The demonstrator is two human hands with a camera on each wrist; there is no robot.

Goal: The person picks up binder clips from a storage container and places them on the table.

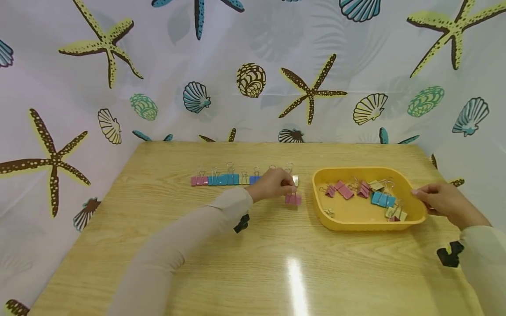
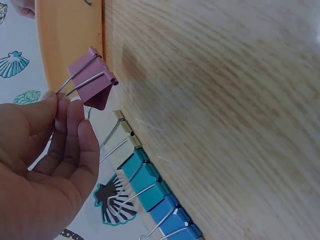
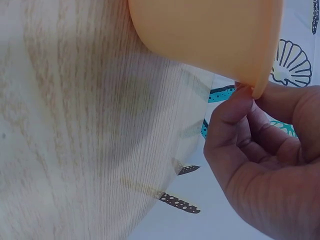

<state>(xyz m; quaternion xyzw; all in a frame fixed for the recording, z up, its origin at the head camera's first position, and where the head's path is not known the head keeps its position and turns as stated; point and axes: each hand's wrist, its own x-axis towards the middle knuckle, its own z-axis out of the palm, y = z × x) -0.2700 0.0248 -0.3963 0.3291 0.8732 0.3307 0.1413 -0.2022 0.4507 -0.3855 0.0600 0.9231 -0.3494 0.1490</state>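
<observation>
My left hand [image 1: 272,184] pinches a pink binder clip [image 2: 92,80] by its wire handle. In the head view this pink clip [image 1: 293,200] hangs just in front of the right end of a row of binder clips. The row runs from a pink clip [image 1: 199,181] at the left through a teal clip [image 1: 229,179] and a blue clip [image 1: 254,179]; my left hand hides part of it. With thumb and fingers, my right hand [image 1: 440,202] pinches the right rim of a yellow tray [image 1: 356,226]; the wrist view shows the rim [image 3: 257,92] between them.
Inside the tray lie several loose clips, among them a light blue clip [image 1: 382,199], a pink clip [image 1: 344,189] and a yellow clip [image 1: 375,184]. A wooden table [image 1: 221,272] carries everything. Behind it hangs a shell-print cloth [image 1: 221,57].
</observation>
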